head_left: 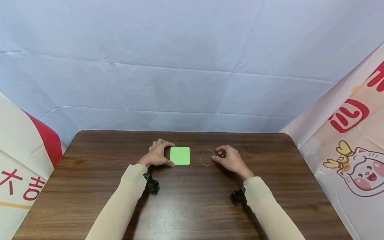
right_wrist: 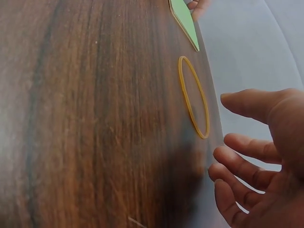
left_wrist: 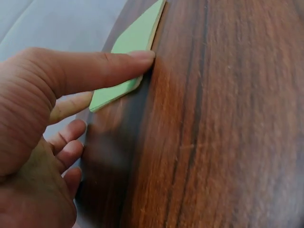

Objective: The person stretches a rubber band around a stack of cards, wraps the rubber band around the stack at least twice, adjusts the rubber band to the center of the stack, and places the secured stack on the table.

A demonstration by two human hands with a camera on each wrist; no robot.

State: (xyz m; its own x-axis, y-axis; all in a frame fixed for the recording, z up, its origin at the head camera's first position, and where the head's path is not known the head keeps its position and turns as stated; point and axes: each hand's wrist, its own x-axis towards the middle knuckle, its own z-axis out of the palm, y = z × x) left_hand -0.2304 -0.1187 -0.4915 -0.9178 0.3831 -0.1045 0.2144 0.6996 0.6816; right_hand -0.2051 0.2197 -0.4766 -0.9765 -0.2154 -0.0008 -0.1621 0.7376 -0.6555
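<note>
A flat green square board (head_left: 180,155) with rounded corners and a tan edge lies on the table. My left hand (head_left: 157,154) grips its left end, the thumb (left_wrist: 126,66) along the near edge and the index finger at the far edge; the other fingers are bent beside it. To the right of the board, a thin yellow rubber band (right_wrist: 185,97) lies flat in a loop. My right hand (head_left: 230,158) is at the band's right side with its fingers loosely bent, holding nothing. In the right wrist view its thumb and fingertips appear apart from the band.
The brown wood-grain table (head_left: 192,206) has its far edge just beyond both hands. A pale cloth (head_left: 180,66) hangs behind it. Printed cloths hang at the left (head_left: 24,156) and right (head_left: 354,143). Small black cameras are strapped to both wrists.
</note>
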